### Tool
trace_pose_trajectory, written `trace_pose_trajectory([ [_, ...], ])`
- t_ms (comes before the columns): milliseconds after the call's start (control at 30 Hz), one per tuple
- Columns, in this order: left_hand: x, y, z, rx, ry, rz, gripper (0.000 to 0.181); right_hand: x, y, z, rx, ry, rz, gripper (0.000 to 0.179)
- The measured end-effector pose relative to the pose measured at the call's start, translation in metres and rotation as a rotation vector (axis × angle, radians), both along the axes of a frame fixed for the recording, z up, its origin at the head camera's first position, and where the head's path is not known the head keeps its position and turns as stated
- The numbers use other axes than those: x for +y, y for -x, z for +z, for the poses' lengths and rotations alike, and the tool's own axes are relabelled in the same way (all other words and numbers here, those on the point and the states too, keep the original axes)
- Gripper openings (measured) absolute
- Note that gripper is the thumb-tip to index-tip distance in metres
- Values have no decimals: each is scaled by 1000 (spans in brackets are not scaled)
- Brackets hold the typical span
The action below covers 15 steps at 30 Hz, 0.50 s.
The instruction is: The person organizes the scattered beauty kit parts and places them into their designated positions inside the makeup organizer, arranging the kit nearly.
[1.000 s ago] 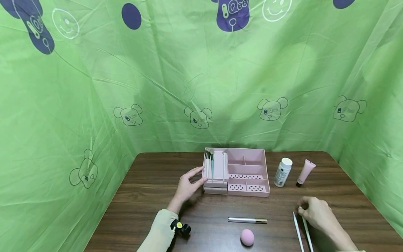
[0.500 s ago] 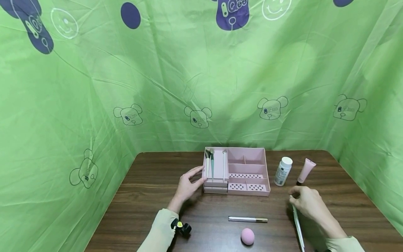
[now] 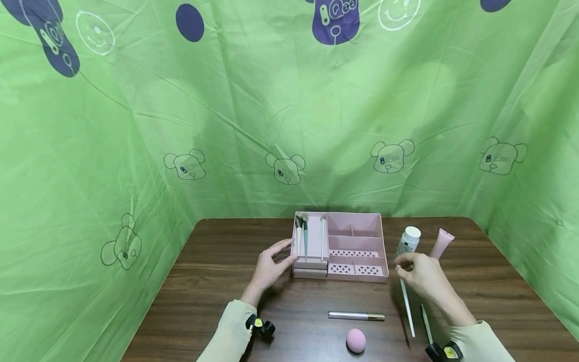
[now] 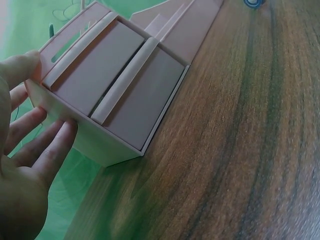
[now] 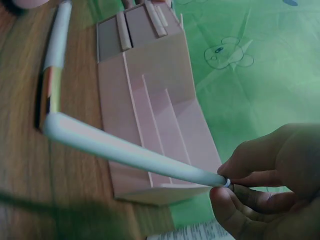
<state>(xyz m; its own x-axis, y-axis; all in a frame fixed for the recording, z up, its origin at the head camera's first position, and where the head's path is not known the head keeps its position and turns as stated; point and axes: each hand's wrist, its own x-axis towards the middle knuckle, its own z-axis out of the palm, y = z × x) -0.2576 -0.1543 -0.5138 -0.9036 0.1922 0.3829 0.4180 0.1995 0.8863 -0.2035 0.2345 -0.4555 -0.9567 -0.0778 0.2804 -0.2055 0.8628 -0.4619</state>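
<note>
In my right hand (image 3: 424,277) I pinch one end of a slim white pencil-shaped stick (image 3: 407,309). It slants down toward the person over the tabletop. The right wrist view shows the stick (image 5: 135,150) with its rounded far end and a small metal ring at my fingertips. A second slim stick, pale green (image 3: 426,324), lies below my right wrist. My left hand (image 3: 268,274) touches the left side of a pink cosmetics organizer (image 3: 357,275), fingers fairly straight. In the left wrist view, the thumb is at its top front corner and the fingertips rest on its side wall (image 4: 90,137).
Brushes (image 3: 302,236) lie in the organizer's upper left tray. A white bottle (image 3: 408,239) and a pink tube (image 3: 442,244) stand behind my right hand. A silver pen (image 3: 356,315) and a pink sponge ball (image 3: 356,341) lie in front of the organizer.
My right hand has picked up the white stick and moved left and away from the body with it, toward the organizer. The left hand has stayed at the organizer.
</note>
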Motion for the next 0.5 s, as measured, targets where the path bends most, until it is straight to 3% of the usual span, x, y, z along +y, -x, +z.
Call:
trace_pose_trajectory([
  [167, -2, 7, -12, 21, -8, 20, 47, -10, 7, 3, 41, 42, 14, 11],
  [333, -2, 7, -13, 53, -17, 11, 47, -20, 14, 9, 50, 68, 28, 12],
  [500, -2, 7, -13, 26, -11, 16, 47, -31, 22, 15, 53, 80, 50, 10],
])
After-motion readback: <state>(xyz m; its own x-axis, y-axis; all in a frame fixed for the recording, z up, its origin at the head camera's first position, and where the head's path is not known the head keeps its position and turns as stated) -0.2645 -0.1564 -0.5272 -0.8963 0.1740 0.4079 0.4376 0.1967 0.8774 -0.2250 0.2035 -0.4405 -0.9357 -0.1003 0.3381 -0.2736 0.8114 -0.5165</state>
